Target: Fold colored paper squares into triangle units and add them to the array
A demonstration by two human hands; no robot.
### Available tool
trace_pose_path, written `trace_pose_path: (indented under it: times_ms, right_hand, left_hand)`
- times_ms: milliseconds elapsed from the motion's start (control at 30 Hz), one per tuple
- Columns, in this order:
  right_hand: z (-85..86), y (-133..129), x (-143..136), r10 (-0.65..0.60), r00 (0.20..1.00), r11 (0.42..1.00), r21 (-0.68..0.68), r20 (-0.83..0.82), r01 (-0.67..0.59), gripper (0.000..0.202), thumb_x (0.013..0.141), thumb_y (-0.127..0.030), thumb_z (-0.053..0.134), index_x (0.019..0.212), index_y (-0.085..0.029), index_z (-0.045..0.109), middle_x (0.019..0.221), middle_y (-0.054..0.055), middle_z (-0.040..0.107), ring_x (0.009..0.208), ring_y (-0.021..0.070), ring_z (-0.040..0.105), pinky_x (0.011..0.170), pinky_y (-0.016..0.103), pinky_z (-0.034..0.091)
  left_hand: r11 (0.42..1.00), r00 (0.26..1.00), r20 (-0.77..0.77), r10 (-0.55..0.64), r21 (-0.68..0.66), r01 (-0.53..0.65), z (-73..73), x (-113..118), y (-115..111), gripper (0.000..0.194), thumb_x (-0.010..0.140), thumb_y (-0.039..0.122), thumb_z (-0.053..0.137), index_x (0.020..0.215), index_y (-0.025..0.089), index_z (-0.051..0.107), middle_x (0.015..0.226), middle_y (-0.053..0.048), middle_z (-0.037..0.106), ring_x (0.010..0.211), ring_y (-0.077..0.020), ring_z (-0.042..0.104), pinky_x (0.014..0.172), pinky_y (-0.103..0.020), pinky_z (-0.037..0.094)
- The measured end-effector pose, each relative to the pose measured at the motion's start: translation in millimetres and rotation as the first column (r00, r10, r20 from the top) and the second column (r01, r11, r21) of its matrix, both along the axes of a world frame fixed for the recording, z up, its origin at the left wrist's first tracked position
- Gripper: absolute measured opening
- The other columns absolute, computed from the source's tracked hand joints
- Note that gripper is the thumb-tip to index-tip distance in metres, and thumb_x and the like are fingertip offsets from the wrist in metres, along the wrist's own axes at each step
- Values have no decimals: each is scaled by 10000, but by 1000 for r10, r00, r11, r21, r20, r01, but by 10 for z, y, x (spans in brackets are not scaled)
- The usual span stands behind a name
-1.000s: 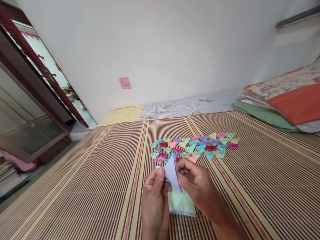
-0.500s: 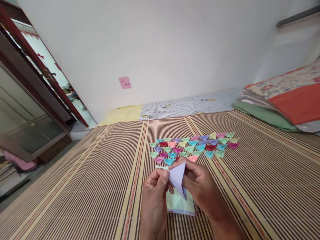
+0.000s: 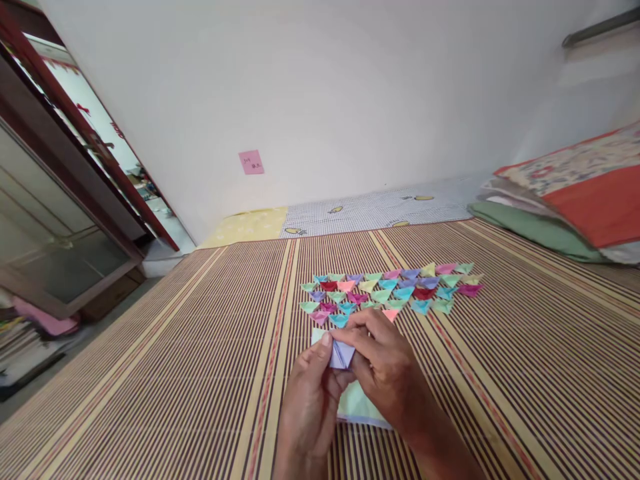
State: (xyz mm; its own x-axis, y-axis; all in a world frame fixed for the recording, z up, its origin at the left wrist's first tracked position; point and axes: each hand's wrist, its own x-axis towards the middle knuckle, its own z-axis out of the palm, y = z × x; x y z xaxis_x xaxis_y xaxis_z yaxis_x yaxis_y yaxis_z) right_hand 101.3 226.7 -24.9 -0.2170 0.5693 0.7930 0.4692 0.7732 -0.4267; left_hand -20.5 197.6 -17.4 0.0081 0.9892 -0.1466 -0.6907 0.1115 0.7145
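Observation:
A small folded piece of lavender paper (image 3: 342,356) is held up between my two hands, with crease lines showing on its near face. My left hand (image 3: 311,383) pinches its left edge, thumb on top. Fingers of my right hand (image 3: 387,363) press on its upper and right edges. Beneath the hands lies a stack of pale green paper (image 3: 363,405) with a lavender sheet showing at its lower edge; the hands cover much of it. Just beyond, several rows of small folded paper boats (image 3: 383,295) in many colours lie on the striped mat (image 3: 200,373).
A pink note (image 3: 251,162) is stuck to the white wall. Folded bedding (image 3: 590,207) is piled at the right. Patterned cloth (image 3: 370,212) runs along the wall. At the left are a glass-panelled door (image 3: 55,220) and some stacked papers (image 3: 25,353).
The lavender paper has gone from a tall pointed shape to a smaller, flatter folded one. My right hand has shifted slightly left, its fingers now over the paper's top edge.

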Motion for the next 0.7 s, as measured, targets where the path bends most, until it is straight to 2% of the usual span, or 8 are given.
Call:
trace_pose_path:
  times_ms: [133,200,300,367,433,533,600,700]
  right_hand:
    - [7,6,-13,3,1000,1000,-12,-21,-3,389,900,-1,478,1074,-206,758,938,83,656,895,240,629,779,400,540]
    - [26,-4,-2,42,998,998,-47,-40,-43,386,902,-13,483,1101,-207,752,972,85,675,935,246,639,812,407,543]
    - [82,-37,55,157,980,968,-177,-123,-177,372,935,-56,478,1146,-229,730,1080,80,702,1058,242,656,889,397,546]
    - [119,-58,102,179,961,929,-286,-212,-236,289,972,-141,506,1128,-248,725,1127,69,718,1098,236,663,931,389,538]
    - [138,-69,130,126,950,895,-381,-284,-233,197,980,-230,555,1089,-241,719,1085,59,733,1029,226,683,893,367,538]
    - [131,-70,112,87,943,826,-507,-321,-248,135,972,-308,595,967,-218,696,908,31,729,848,197,678,768,318,525]
    - [118,-67,71,102,939,795,-541,-328,-276,157,964,-315,599,870,-208,665,798,8,688,757,174,642,705,291,500]
    - [104,-64,24,112,929,783,-545,-352,-301,220,964,-305,582,772,-204,614,694,-20,591,656,143,561,612,261,443]
  left_hand:
    - [1000,1000,12,1,20,-1,-8,7,-6,206,731,270,895,794,112,779,753,-51,721,714,-147,666,678,-236,557]
    - [1000,1000,20,21,15,-21,-24,5,-7,205,726,258,899,806,108,785,753,-46,724,701,-128,657,671,-212,545]
    - [998,998,27,61,-1,-61,-46,-16,0,219,709,260,909,800,102,788,722,-48,727,663,-118,650,658,-205,534]
    - [995,995,28,99,-4,-98,-49,-31,4,223,713,280,904,816,115,796,710,-51,733,653,-137,665,663,-233,546]
    - [990,990,12,144,12,-144,-45,-37,3,235,731,310,890,854,128,806,706,-56,740,665,-171,689,682,-277,564]
    - [979,979,-28,201,36,-200,-44,-32,-5,248,742,335,878,870,134,810,691,-57,738,678,-198,708,700,-310,575]
    - [980,979,-55,198,34,-197,-55,-26,-11,251,740,338,876,869,134,808,680,-54,733,668,-199,707,690,-311,574]
    - [980,973,-118,200,30,-198,-86,-25,-19,256,735,339,878,869,136,799,676,-44,727,630,-182,690,649,-290,563]
